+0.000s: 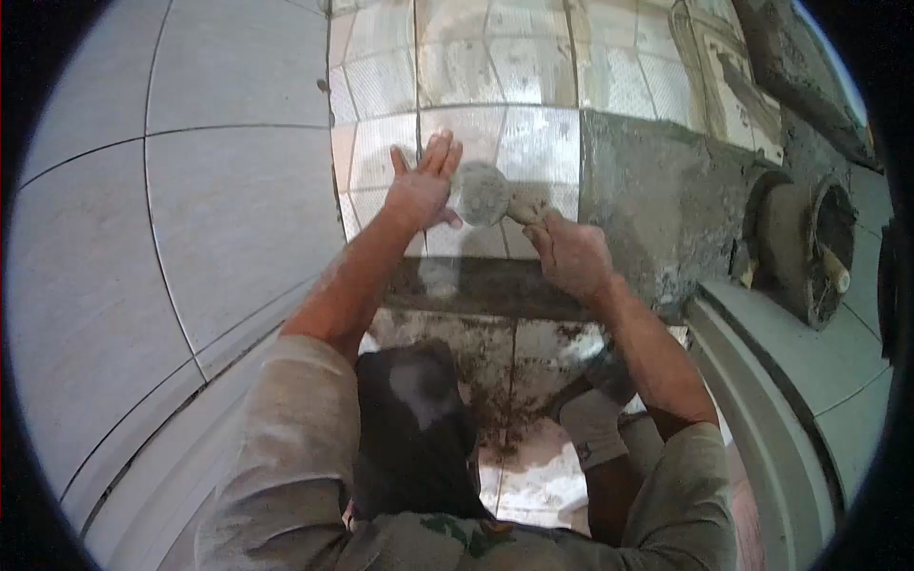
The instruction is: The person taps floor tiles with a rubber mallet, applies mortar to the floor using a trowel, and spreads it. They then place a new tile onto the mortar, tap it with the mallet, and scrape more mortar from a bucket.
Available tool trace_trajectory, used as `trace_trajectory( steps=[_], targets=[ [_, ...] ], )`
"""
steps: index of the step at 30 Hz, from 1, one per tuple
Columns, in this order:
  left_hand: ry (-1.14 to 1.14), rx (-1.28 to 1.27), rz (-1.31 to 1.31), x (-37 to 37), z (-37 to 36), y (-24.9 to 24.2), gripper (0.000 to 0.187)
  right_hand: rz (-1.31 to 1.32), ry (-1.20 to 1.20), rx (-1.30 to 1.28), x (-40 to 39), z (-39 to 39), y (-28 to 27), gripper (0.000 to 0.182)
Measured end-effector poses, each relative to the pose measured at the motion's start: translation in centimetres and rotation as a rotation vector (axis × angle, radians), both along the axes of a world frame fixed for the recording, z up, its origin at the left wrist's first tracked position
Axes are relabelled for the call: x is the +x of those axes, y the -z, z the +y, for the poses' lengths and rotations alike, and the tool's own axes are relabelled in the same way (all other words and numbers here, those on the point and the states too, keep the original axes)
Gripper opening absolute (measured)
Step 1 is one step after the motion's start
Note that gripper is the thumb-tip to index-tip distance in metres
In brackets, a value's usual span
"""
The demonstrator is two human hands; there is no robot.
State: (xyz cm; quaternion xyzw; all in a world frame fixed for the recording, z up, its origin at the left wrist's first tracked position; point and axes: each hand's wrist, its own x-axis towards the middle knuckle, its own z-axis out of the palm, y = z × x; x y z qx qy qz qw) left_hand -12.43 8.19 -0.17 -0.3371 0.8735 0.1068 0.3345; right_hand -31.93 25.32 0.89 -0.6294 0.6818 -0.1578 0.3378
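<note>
My left hand (426, 186) lies on a patterned floor tile (465, 233) with its fingers spread. Just to its right is the round grey head of a mallet (483, 193), seen close over the same tile. The mallet's short handle is gripped in my right hand (574, 255), fingers wrapped round it. More light patterned tiles (538, 143) lie beyond both hands, smeared with grey in places. A bed of wet grey mortar (657, 190) borders the tiles on the right, and a dark strip runs along their near edge.
At the right stands a mortar-caked bucket (773, 233) with a pale handle (835, 269) sticking out. Large grey tiles (238, 219) cover the left side. White door-frame-like edges (762, 409) flank my body. Dirt-stained tiles (486, 366) lie below my knees.
</note>
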Motion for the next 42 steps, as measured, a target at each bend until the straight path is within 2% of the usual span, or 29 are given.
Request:
trace_trajectory(
  steps=[2, 4, 8, 9, 10, 11, 13, 14, 16, 20, 22, 23, 25, 28, 32, 34, 36, 38, 41, 42],
  targets=[
    [-0.010, -0.013, 0.053, 0.3, 0.5, 0.7, 0.122, -0.079, 0.061, 0.009, -0.3, 0.7, -1.0, 0.035],
    [-0.010, -0.006, 0.048, 0.3, 0.3, 0.4, 0.118, 0.009, -0.053, 0.112, -0.4, 1.1, 0.0, 0.035],
    [0.052, -0.028, -0.050, -0.2, 0.5, -0.3, 0.112, 0.086, -0.067, 0.227, 0.3, 1.4, 0.2, 0.033],
    [0.058, -0.020, -0.051, 0.4, 0.8, 1.0, 0.112, 0.017, -0.027, 0.089, 0.5, 2.3, -0.2, 0.033],
    [0.089, -0.132, 0.072, 1.5, -0.1, 3.2, 0.114, -0.044, -0.003, -0.082, 0.3, 1.6, -0.1, 0.033],
    [0.123, -0.208, 0.178, 2.7, 0.4, 4.5, 0.115, -0.055, -0.009, -0.071, 0.7, 1.8, -0.4, 0.033],
    [0.088, -0.181, 0.238, 1.7, 0.1, 3.3, 0.119, -0.068, -0.002, -0.303, 0.6, 1.8, -0.8, 0.035],
    [0.085, -0.146, 0.142, 1.3, 0.1, 2.5, 0.118, -0.068, -0.003, -0.307, 0.5, 1.5, -0.2, 0.035],
    [0.086, -0.102, 0.043, 1.1, 0.5, 1.6, 0.117, -0.018, -0.001, 0.185, 0.3, 1.2, 1.0, 0.033],
    [0.034, -0.038, 0.073, 1.5, 1.0, 2.0, 0.121, -0.017, 0.008, 0.122, 0.6, 0.5, -0.7, 0.033],
    [0.045, -0.093, 0.075, 1.6, 0.3, 2.1, 0.124, -0.103, 0.129, -0.113, 1.1, 1.0, -2.1, 0.035],
    [0.045, -0.084, 0.071, 1.5, 0.6, 2.1, 0.124, -0.106, 0.130, -0.104, 1.0, 1.4, -1.9, 0.035],
    [0.051, -0.083, 0.032, 0.8, 0.4, 1.1, 0.126, -0.118, 0.092, 0.095, 0.5, 1.6, -0.5, 0.037],
    [0.048, -0.054, 0.031, 0.7, 0.3, 1.1, 0.127, -0.051, 0.035, 0.176, 0.9, 1.1, 1.6, 0.038],
    [0.031, -0.041, 0.081, 1.3, 0.2, 0.9, 0.127, -0.078, 0.091, 0.141, 1.0, 0.6, -1.3, 0.041],
    [0.040, -0.042, 0.073, 1.6, 0.8, 1.2, 0.128, -0.215, 0.185, 0.096, 1.1, 1.1, -2.6, 0.047],
    [0.051, -0.073, 0.079, 1.3, 0.6, 1.0, 0.128, -0.120, 0.134, 0.171, 0.9, 1.8, 1.6, 0.046],
    [0.055, -0.052, 0.037, 0.9, 0.5, 0.8, 0.127, -0.021, 0.099, 0.241, 0.8, 1.4, 2.5, 0.045],
    [0.051, -0.037, 0.015, 1.7, 1.0, 1.6, 0.126, -0.056, 0.038, 0.282, 1.3, 1.9, -0.4, 0.043],
    [0.048, -0.067, 0.051, 1.4, 0.2, 1.7, 0.126, -0.126, 0.087, 0.184, 0.8, 1.3, -1.2, 0.043]
  ],
)
